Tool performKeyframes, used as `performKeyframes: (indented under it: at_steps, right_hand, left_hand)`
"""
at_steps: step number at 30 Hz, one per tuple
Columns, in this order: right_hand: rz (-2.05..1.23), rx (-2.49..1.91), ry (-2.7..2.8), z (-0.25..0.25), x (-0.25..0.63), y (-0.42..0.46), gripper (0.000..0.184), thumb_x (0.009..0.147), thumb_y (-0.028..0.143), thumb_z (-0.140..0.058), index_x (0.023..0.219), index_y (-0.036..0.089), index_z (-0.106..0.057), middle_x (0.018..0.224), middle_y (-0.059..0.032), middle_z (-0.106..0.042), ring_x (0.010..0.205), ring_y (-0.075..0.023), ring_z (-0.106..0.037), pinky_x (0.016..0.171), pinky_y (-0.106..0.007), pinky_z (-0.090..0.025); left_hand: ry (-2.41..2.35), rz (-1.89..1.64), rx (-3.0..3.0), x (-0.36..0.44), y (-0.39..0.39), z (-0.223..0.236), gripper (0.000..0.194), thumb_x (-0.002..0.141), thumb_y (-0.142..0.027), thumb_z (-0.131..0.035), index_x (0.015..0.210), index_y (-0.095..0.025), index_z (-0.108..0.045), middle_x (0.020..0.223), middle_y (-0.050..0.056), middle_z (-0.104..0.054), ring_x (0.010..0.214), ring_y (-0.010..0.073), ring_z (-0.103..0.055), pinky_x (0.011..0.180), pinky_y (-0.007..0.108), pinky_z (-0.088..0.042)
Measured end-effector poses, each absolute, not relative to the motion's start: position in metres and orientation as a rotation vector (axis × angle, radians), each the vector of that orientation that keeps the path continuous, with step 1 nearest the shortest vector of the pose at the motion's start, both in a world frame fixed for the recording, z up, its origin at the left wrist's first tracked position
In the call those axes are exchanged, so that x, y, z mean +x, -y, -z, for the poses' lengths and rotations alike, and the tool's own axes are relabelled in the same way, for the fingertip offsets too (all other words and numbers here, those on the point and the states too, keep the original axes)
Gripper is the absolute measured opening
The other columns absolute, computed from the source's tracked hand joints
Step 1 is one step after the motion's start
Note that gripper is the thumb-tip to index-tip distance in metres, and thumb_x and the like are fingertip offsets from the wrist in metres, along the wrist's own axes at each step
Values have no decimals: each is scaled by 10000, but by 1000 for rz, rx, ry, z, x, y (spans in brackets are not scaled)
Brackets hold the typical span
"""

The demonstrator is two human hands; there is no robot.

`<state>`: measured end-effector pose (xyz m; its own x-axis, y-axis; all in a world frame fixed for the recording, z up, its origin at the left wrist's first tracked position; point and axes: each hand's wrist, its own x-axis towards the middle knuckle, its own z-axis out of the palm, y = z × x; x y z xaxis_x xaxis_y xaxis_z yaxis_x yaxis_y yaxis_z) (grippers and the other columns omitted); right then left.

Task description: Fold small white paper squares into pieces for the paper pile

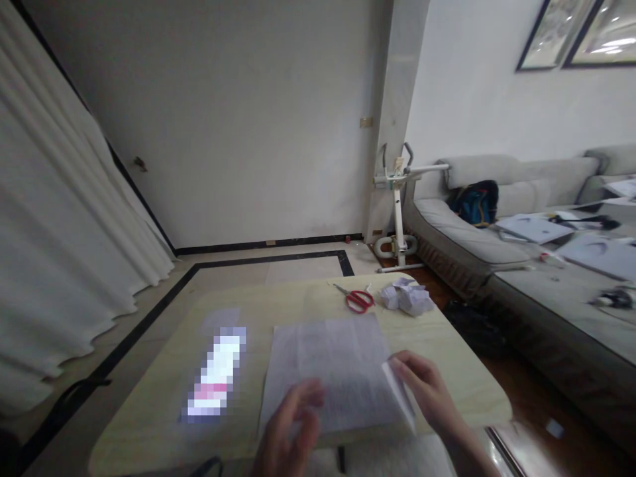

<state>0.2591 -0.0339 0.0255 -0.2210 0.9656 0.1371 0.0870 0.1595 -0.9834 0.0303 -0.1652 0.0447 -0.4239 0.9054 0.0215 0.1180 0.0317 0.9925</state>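
A large sheet of paper (330, 371) lies flat on the pale wooden desk (447, 344), covering much of its near middle, with faint print on it too blurred to read. The right hand (427, 391) rests at the sheet's right edge, its fingers pinching a corner of the paper (397, 387) that is lifted and folded inward, so a white flap stands up from the desk beside the thumb. The left hand (291, 430) is over the near left part of the sheet, fingers loosely spread and slightly curled, holding nothing; it is motion-blurred, so whether the fingertips press the paper or hover just above it cannot be told. The two hands are near each other, with the folded corner between them. Beyond the sheet, toward the far edge of the desk, a pair of red-handled scissors (358, 299) lies flat and closed as far as can be seen, and just to its right sits a small heap of crumpled white paper (407, 297). To the left of the sheet a pixelated white-and-pink patch (214, 377) lies on the desk, its nature hidden. Behind the desk a white exercise machine (397, 212) stands against the wall, next to a grey sofa (462, 245) carrying a blue bag (476, 202) and scattered papers. White curtains (54, 252) hang at the left
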Motion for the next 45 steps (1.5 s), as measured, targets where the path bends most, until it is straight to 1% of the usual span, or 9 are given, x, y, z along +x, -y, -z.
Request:
performKeyframes:
  at_steps: [4, 11, 14, 18, 24, 29, 33, 41, 45]
  right_hand:
    - [-1101, -1038, 1639, -40, 217, 24, 317, 818, 438, -535, 680, 164, -617, 648, -33, -564, 612, -166, -501, 556, -266, -389]
    - [-1107, -996, 1586, -47, 166, -29, 293, 783, 450, -543, 711, 169, -582, 609, -4, -515, 562, -144, -475, 504, -241, -370]
    - [-1069, -1028, 1593, -46, 145, -51, 278, 736, 429, -598, 652, 168, -555, 584, 8, -498, 542, -131, -453, 481, -227, -345]
    - [-1064, -1036, 1572, -38, 127, -76, 317, 771, 430, -538, 600, 163, -544, 533, 11, -491, 509, -123, -440, 453, -220, -322]
    - [-1144, -1027, 1633, -19, 127, -80, 376, 810, 453, -500, 549, 182, -491, 522, 13, -460, 508, -128, -438, 461, -229, -305]
    - [-1201, -1037, 1639, -15, 129, -71, 345, 825, 449, -496, 599, 190, -506, 560, 16, -455, 529, -134, -442, 487, -239, -313]
    - [-1215, -1080, 1611, -14, 131, -72, 334, 812, 438, -513, 590, 190, -489, 551, 25, -431, 512, -128, -418, 482, -240, -296]
    - [-1149, -1078, 1603, -12, 134, -75, 312, 813, 423, -518, 663, 169, -619, 618, -15, -554, 587, -161, -497, 515, -258, -349]
    - [-1109, -1011, 1598, -14, 133, -72, 278, 811, 426, -541, 752, 194, -682, 717, -40, -626, 683, -196, -550, 577, -286, -409]
  left_hand:
    - [-1404, -1381, 1143, 43, 113, -46, 495, 751, -552, -582, 1069, -179, -651, 1031, 120, -682, 936, 276, -624, 776, 346, -504]
    - [-1625, -1608, 1174, 14, 33, -50, 296, 767, -422, -584, 745, -137, -663, 667, 32, -633, 641, 177, -561, 582, 242, -438]
    - [-1618, -1645, 1136, -2, 3, -47, 300, 755, -425, -591, 675, -138, -621, 583, -7, -555, 556, 136, -487, 507, 208, -378]
    - [-1567, -1723, 1071, -15, -29, -36, 339, 756, -452, -576, 605, -149, -544, 549, -32, -483, 531, 117, -442, 489, 199, -343]
    - [-1602, -1678, 1035, -28, -37, -11, 337, 763, -447, -579, 597, -157, -539, 526, -45, -468, 512, 111, -439, 482, 194, -341]
    - [-1620, -1716, 1041, -34, -31, -11, 282, 728, -404, -628, 797, -136, -682, 748, 37, -668, 726, 179, -590, 640, 229, -450]
    - [-1639, -1757, 1029, -36, -31, -12, 297, 714, -402, -631, 792, -125, -706, 812, 76, -704, 803, 212, -622, 728, 270, -473]
    - [-1482, -1562, 964, -29, -30, -10, 365, 666, -455, -655, 820, -126, -690, 705, 36, -680, 631, 178, -608, 565, 248, -458]
    - [-1611, -1513, 1049, -27, -30, -7, 321, 681, -435, -643, 747, -124, -683, 615, 17, -645, 598, 176, -593, 539, 239, -435]
